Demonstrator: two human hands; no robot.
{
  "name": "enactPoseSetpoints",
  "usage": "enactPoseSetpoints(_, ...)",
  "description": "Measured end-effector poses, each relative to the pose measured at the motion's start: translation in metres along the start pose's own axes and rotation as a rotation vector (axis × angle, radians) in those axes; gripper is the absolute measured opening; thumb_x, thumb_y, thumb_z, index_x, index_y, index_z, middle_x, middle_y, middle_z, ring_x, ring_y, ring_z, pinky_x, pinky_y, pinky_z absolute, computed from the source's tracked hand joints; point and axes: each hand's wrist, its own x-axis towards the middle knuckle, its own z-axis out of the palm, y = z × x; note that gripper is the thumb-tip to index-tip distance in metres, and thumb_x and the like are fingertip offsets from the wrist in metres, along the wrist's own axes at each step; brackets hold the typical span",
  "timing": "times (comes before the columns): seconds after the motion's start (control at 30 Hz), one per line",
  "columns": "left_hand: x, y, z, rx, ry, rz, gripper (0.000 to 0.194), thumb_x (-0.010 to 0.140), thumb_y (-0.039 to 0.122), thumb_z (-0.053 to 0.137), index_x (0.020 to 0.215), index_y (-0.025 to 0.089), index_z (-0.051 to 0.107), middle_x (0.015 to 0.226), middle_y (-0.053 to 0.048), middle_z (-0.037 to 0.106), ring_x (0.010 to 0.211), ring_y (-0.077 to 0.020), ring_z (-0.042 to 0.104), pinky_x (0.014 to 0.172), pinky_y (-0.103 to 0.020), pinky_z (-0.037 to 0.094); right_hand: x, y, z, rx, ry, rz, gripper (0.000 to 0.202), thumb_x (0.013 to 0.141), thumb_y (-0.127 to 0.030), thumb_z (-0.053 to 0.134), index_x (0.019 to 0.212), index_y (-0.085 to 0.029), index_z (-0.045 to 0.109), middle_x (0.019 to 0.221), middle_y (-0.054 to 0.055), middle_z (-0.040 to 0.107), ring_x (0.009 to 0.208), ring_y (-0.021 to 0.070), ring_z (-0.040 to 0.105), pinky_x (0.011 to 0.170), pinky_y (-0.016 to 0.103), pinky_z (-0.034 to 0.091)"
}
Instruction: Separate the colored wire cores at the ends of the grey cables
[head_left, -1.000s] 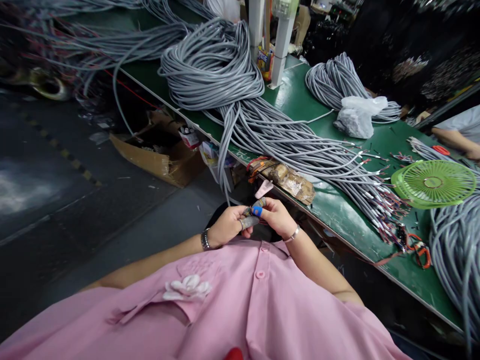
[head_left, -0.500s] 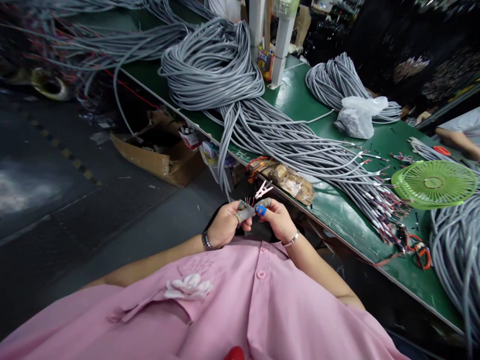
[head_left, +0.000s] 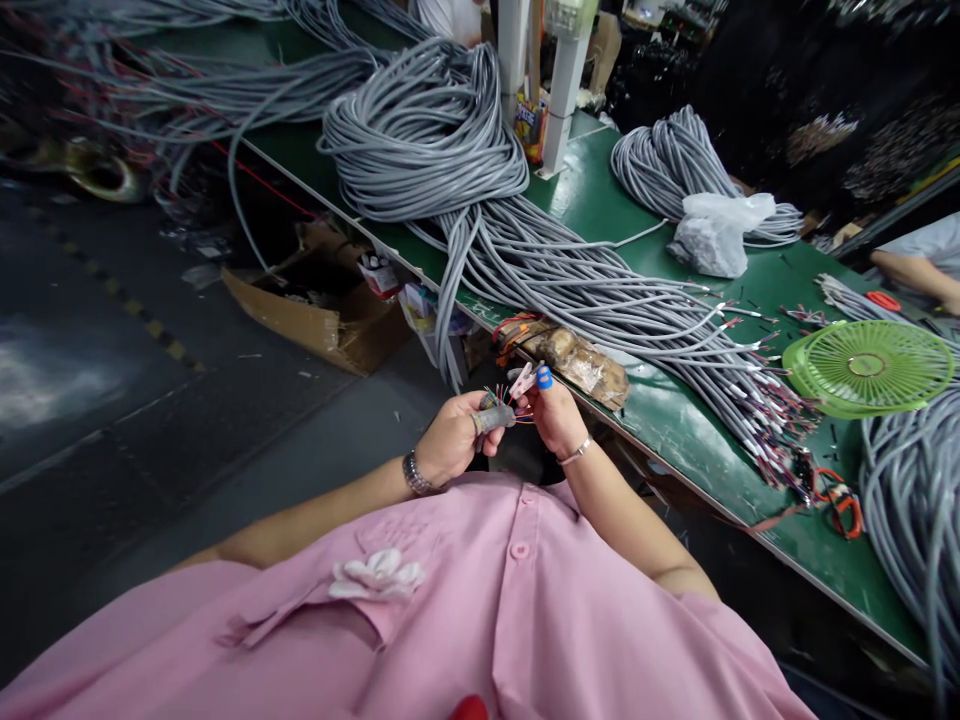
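Observation:
In front of my pink shirt, my left hand (head_left: 454, 437) is closed around the stripped end of a grey cable. Thin coloured wires (head_left: 501, 394) fan out above its wrapped fingertips, and a few orange ones point right. My right hand (head_left: 559, 418), with blue tape on the thumb, is raised just to the right of those wires. Its thumb and fingers pinch a pale pink clothespin (head_left: 523, 381) near the bench edge. The clothespin's far end is partly hidden by the fingers.
A green bench (head_left: 652, 420) carries a thick bundle of grey cables (head_left: 427, 130) and a taped brown block (head_left: 581, 365). To the right are a green fan (head_left: 868, 367) and orange-handled cutters (head_left: 840, 505). A cardboard box (head_left: 322, 325) sits below; another person's arm (head_left: 915, 275) shows far right.
My right hand has left the wire ends beside my left hand, moved up and right, and taken hold of the clothespin, whose handles are squeezed together. My left hand stays nearly in place.

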Motion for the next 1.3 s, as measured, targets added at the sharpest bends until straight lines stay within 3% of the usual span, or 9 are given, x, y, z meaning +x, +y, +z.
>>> enactPoseSetpoints(0.3, 0.009, -0.007, 0.002, 0.000, 0.016, -0.012, 0.019, 0.068, 0.028, 0.071, 0.067, 0.015, 0.058, 0.049, 0.002, 0.055, 0.037, -0.0069, 0.044, 0.036, -0.019, 0.034, 0.004, 0.005, 0.009, 0.147, 0.078, -0.032, 0.042, 0.074, -0.059, 0.066, 0.074, -0.018, 0.062, 0.063, -0.001, 0.055, 0.055, 0.0109, 0.047, 0.052, 0.024, 0.040)
enactPoseSetpoints(0.87, 0.009, -0.016, -0.004, -0.007, 0.064, -0.026, 0.014, 0.070, 0.023, 0.069, 0.069, 0.013, 0.059, 0.048, 0.002, 0.056, 0.036, -0.0069, 0.044, 0.033, -0.018, 0.034, 0.004, 0.008, 0.010, 0.218, 0.083, -0.068, 0.036, 0.077, -0.052, 0.067, 0.075, -0.016, 0.062, 0.066, 0.000, 0.057, 0.056, 0.0091, 0.047, 0.052, 0.021, 0.040)
enactPoseSetpoints(1.17, -0.004, -0.012, -0.006, -0.050, 0.030, 0.034, 0.014, 0.072, 0.026, 0.067, 0.070, 0.014, 0.059, 0.048, 0.002, 0.057, 0.037, -0.0081, 0.045, 0.035, -0.020, 0.036, -0.002, 0.001, 0.002, 0.261, 0.002, 0.131, 0.051, 0.079, -0.068, 0.053, 0.084, -0.018, 0.062, 0.076, 0.002, 0.062, 0.061, 0.0110, 0.053, 0.053, 0.022, 0.046)
enactPoseSetpoints(1.3, -0.008, -0.011, -0.006, -0.089, 0.084, 0.069, 0.016, 0.071, 0.028, 0.069, 0.073, 0.015, 0.061, 0.049, 0.002, 0.057, 0.038, -0.0084, 0.046, 0.036, -0.020, 0.036, -0.005, -0.002, 0.003, 0.241, -0.001, 0.088, 0.042, 0.078, -0.058, 0.062, 0.087, -0.017, 0.064, 0.076, 0.002, 0.062, 0.062, 0.0100, 0.054, 0.054, 0.021, 0.048)
